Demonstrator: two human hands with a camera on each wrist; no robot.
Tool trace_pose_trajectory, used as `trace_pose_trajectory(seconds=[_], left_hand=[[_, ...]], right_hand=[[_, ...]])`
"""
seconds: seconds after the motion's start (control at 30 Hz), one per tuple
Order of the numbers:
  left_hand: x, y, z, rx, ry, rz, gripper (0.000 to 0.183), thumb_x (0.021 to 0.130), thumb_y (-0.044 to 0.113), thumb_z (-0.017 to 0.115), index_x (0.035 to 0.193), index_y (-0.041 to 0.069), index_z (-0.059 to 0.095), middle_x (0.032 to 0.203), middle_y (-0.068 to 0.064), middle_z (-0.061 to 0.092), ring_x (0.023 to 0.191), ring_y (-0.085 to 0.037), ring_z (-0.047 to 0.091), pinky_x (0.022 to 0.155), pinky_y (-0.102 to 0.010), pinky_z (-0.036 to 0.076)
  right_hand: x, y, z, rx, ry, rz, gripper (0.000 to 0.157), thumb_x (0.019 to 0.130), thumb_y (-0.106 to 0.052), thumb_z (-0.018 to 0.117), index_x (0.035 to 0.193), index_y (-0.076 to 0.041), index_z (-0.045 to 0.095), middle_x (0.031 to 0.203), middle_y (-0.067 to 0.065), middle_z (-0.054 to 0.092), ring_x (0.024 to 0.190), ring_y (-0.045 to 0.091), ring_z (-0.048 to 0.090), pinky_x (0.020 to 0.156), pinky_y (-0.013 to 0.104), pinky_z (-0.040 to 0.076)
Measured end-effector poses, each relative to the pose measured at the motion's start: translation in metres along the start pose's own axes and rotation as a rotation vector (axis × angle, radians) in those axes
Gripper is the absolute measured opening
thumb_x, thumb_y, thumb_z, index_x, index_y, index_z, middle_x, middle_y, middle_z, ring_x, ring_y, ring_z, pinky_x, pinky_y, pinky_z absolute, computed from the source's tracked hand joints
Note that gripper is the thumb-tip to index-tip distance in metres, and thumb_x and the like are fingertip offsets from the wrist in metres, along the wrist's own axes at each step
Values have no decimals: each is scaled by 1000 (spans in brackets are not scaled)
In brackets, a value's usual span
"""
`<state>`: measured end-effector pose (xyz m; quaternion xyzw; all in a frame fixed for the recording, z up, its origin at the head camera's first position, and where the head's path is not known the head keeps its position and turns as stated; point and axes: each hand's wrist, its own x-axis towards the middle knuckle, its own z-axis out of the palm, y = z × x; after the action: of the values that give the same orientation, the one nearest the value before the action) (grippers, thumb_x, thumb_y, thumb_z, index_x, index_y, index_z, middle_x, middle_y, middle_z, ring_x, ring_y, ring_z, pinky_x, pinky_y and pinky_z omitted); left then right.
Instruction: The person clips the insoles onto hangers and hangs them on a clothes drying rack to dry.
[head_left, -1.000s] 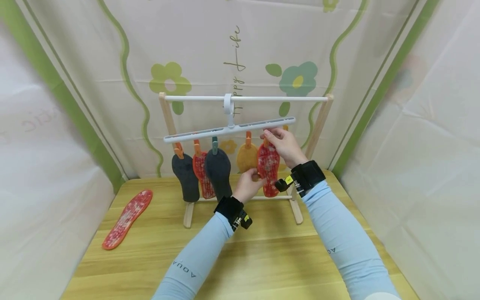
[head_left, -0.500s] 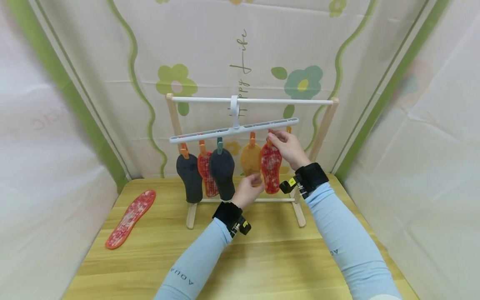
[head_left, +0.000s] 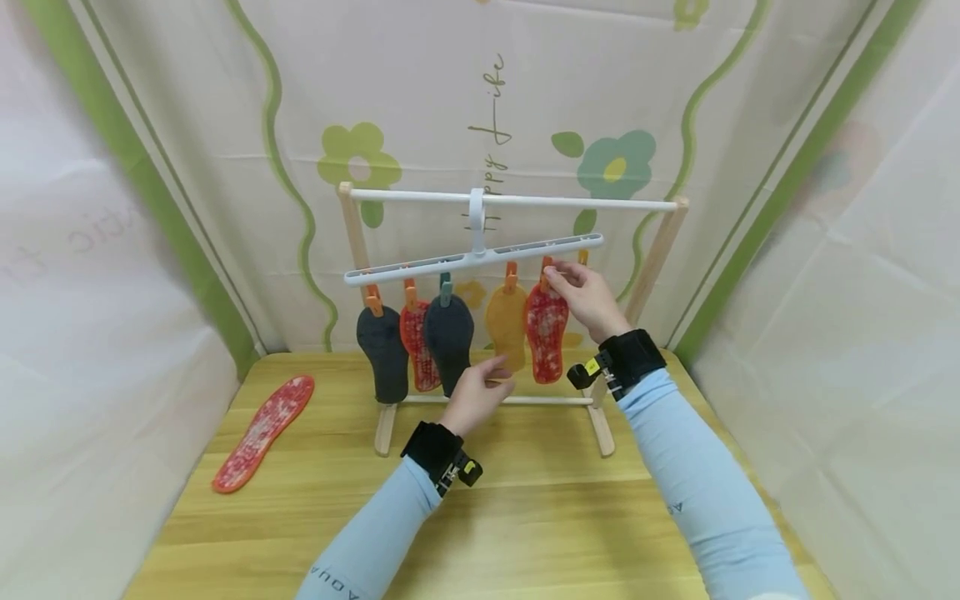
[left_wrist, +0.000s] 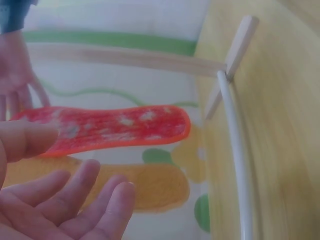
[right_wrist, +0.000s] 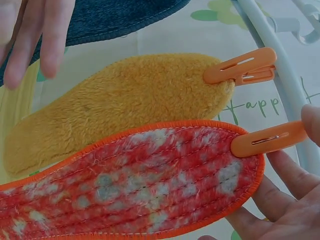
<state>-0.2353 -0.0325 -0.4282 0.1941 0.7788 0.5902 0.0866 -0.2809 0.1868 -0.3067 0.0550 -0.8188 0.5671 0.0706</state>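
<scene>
A red-and-white insole point(head_left: 547, 333) with an orange border hangs from an orange clothespin point(right_wrist: 270, 139) on the white hanger point(head_left: 480, 258). My right hand point(head_left: 588, 300) pinches the upper end of that clothespin, thumb in front and fingers behind the insole. My left hand point(head_left: 477, 396) is held in the air below a yellow insole point(head_left: 506, 321), with its fingers loosely bent around nothing. In the left wrist view the fingers point(left_wrist: 112, 210) stand apart from the red insole. Beside the yellow one hang two dark insoles point(head_left: 450, 333) and another red insole point(head_left: 420, 346).
The hanger tilts, its right end higher, on the white rod point(head_left: 585, 202) of a wooden stand point(head_left: 656, 258). A loose red insole point(head_left: 262, 433) lies on the wooden table point(head_left: 540, 517) at left. A yellow clothespin point(head_left: 582, 257) hangs at the hanger's right end.
My left hand has let go of the red insole's lower part and drawn back to the left and down. My right hand stays at the clothespin. The view has shifted slightly.
</scene>
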Motion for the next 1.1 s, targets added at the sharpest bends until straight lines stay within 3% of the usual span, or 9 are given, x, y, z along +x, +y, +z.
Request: trace_pose_trajectory(seconds=[0.47, 0.73, 1.1], left_hand=[[-16, -10, -13, -31, 40, 27, 47, 99, 14, 61, 144, 9, 50, 124, -14, 63, 114, -30, 60, 92, -37, 52], [-28, -20, -24, -34, 124, 55, 43, 97, 8, 63, 139, 2, 55, 117, -15, 67, 108, -30, 63, 93, -40, 52], [-68, -38, -57, -32, 244, 51, 42, 96, 5, 64, 136, -2, 56, 116, -17, 67, 109, -31, 63, 93, -38, 52]], right_hand=[[-7, 15, -7, -50, 1, -59, 65, 99, -47, 55, 152, -12, 40, 149, 14, 47, 138, 28, 41, 113, 49, 31], [-16, 26, -10, -70, 48, -73, 67, 98, -51, 55, 151, -14, 41, 150, 13, 45, 138, 29, 40, 112, 49, 33], [-49, 51, -20, -50, 96, -116, 58, 102, -39, 56, 148, -8, 44, 148, 16, 47, 136, 31, 43, 111, 49, 34]])
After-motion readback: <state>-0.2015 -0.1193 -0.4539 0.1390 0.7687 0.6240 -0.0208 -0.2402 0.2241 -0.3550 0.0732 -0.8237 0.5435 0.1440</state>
